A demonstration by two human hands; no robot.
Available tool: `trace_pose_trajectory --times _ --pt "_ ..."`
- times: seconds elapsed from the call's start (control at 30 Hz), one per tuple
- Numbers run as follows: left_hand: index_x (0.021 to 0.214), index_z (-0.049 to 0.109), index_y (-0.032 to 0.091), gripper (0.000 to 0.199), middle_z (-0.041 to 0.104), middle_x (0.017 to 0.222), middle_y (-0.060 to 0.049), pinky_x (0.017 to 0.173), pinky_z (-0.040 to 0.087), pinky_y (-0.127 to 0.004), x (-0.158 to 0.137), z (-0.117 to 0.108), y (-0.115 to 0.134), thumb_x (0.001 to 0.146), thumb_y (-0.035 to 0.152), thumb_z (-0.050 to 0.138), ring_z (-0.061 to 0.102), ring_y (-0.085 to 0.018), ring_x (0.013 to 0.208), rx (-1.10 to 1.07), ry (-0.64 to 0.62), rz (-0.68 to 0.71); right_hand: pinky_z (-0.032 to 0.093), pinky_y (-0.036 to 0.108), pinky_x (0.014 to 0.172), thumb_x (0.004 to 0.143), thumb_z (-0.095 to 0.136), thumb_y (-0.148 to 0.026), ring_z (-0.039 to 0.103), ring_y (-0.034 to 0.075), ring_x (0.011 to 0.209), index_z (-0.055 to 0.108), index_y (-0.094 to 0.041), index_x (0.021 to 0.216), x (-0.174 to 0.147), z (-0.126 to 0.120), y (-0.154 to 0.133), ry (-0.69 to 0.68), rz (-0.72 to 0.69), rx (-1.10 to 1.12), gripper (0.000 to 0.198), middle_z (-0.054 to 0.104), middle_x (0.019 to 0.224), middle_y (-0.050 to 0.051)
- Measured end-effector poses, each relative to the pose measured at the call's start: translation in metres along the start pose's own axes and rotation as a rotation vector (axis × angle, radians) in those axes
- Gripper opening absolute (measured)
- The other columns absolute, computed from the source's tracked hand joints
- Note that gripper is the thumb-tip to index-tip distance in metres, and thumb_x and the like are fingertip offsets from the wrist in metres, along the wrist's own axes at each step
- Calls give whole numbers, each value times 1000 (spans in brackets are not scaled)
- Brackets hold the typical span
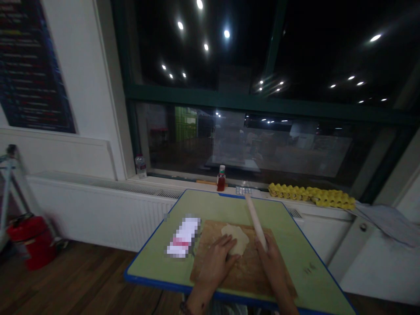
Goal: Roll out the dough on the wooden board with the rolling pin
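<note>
A flat, uneven round of pale dough (239, 241) lies on a wooden board (243, 280). My left hand (216, 258) rests at the dough's left edge, fingers extended over it and thumb apart near its lower side. Wrapped in my right hand (271, 260) is the near end of a light wooden rolling pin (256, 218). The pin points away from me, to the right of the dough, and its far end reaches past the board. Whether the pin touches the board is unclear.
The board sits on a pale green table (157, 258) with a blue edge. A pixelated phone-like rectangle (184, 236) lies left of it. Along the windowsill stand a bottle of reddish liquid (221, 179), a clear bottle (141, 166) and yellow egg trays (311, 195). A red bucket-like container (33, 243) is on the floor.
</note>
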State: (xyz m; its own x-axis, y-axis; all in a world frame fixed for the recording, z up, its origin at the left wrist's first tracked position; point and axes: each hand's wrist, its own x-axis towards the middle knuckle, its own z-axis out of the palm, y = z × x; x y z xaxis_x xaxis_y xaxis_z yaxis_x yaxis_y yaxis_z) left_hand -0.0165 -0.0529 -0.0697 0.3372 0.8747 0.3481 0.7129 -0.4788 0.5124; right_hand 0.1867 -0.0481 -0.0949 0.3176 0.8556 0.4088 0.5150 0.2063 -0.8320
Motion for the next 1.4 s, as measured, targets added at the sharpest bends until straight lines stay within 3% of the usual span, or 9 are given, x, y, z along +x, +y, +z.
trace_pose_trajectory --times 0.17,0.33,0.53,0.67,0.93,1.17,1.4 --pt "123 65 23 38 58 137 -6 111 40 -42 2 -1 3 86 28 59 50 -23 130 -12 -57 -35 46 34 92 84 47 -51 63 25 102 64 -17 112 0 2 2 21 -4 -22 46 69 109 11" --pt "124 65 26 43 57 139 -5 112 39 -43 0 -3 3 82 31 62 49 -25 131 14 -22 -19 48 35 88 82 48 -56 65 26 95 66 -18 104 2 4 3 54 -10 -53 47 71 100 11" --pt "137 53 28 63 49 146 -2 117 30 -46 -2 2 -4 75 24 61 40 -25 138 78 -50 62 49 35 87 81 48 -55 64 27 98 65 -17 104 4 7 7 67 -28 -48 48 70 103 12" --pt "140 49 31 63 44 150 0 119 26 -46 -1 6 -11 78 23 56 37 -23 140 98 -95 88 50 35 85 80 46 -53 65 27 96 66 -18 101 5 9 8 63 -11 -56 45 71 100 12" --pt "143 45 31 65 32 156 -3 119 22 -49 2 -1 -6 81 42 61 28 -26 144 111 -174 47 49 36 89 83 45 -51 65 27 99 65 -17 106 5 10 10 29 -35 -60 45 71 104 12" --pt "136 55 21 55 49 146 -9 116 33 -43 11 -4 9 84 40 61 43 -27 136 177 -114 -33 51 35 86 83 45 -51 67 26 96 66 -19 103 6 11 10 31 -26 -79 43 71 103 12" --pt "131 57 11 44 56 136 -21 103 46 -48 26 7 19 89 25 54 54 -33 125 416 -225 62 49 35 89 85 45 -51 66 26 99 66 -18 108 4 7 3 34 -63 -67 44 71 106 12"
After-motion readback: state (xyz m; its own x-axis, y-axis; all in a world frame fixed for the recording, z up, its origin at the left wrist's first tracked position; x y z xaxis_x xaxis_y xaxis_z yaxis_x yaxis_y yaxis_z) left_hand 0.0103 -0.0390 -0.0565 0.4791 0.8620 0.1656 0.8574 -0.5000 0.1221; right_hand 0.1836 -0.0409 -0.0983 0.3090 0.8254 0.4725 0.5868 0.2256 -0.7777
